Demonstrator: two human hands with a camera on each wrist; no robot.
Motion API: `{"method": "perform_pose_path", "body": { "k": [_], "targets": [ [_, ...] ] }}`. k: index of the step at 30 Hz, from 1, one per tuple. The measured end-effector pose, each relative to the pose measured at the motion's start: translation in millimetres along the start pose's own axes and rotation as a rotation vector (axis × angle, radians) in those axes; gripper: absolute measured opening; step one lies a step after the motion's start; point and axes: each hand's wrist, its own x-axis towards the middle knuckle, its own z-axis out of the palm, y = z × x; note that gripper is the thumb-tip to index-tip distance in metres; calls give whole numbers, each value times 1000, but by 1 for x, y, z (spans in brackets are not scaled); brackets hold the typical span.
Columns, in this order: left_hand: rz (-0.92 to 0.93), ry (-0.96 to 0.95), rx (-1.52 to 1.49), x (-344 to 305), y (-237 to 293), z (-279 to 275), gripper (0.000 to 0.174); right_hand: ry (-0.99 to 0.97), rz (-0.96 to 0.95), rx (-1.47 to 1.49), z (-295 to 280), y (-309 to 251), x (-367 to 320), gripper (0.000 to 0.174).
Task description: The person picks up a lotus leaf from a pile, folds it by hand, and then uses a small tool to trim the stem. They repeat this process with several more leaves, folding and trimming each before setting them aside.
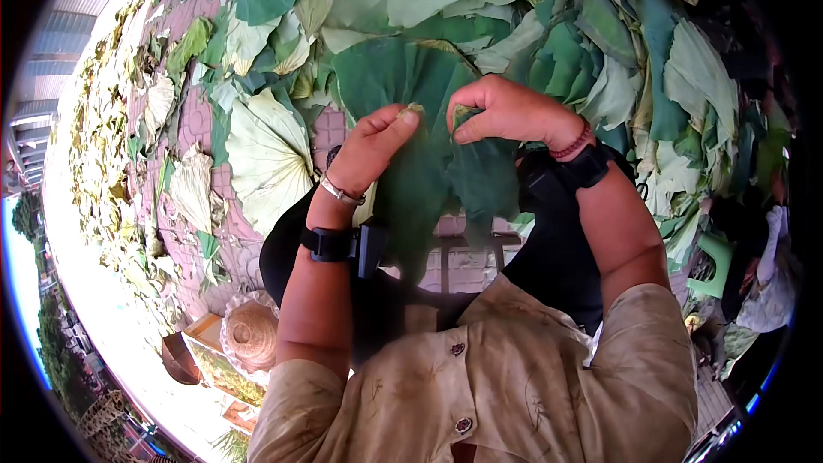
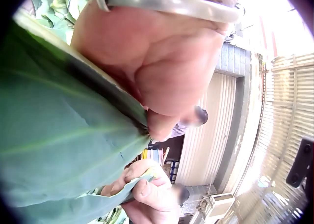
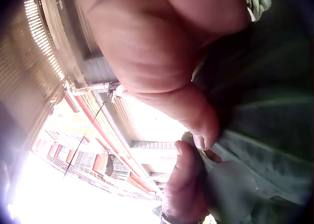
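A large green lotus leaf point(image 1: 411, 180) hangs between my hands above my lap. My left hand point(image 1: 370, 147) pinches it near its pale stem spot, thumb against fingers. To the right, my right hand point(image 1: 519, 113) pinches another part of the same leaf, and a flap droops below it. The left wrist view has the left thumb pressed on the leaf point(image 2: 59, 140) at its gathered point, with the right hand point(image 2: 152, 197) close beyond. In the right wrist view, the thumb tips of the two hands nearly meet at the leaf's edge.
Many lotus leaves point(image 1: 591, 60) lie spread over the pink paving in front. One pale, dried leaf point(image 1: 266, 150) sits left of my left hand. A straw hat point(image 1: 250, 334) is at lower left, a green plastic stool point(image 1: 710, 266) at right. Other people sit at the edges.
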Motion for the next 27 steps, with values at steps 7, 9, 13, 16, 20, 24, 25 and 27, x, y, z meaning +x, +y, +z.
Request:
{"method": "perform_pose_path", "body": {
  "k": [7,9,13,16,20,24,25,27],
  "targets": [
    [142,150,383,4,-3,6,28,50,14,73,-6,0,2,13],
    [213,180,345,5,-6,10,34,81,20,104,-8,-3,1,14],
    [130,34,403,4,-9,3,32,86,34,104,-12,-6,0,14],
    [-24,-112,421,5,-9,-2,29,109,51,66,-14,2,2,16],
    [-2,-143,166,0,-3,0,21,302,39,-80,-6,15,5,23],
    [-46,-167,-7,-4,10,-4,17,768,-215,-318,10,29,14,34],
    [-35,-175,-63,-4,13,-5,17,748,-138,-300,8,31,13,37],
    [-17,-167,-147,-5,14,-9,17,705,15,-261,5,26,11,45]
  ]
}}
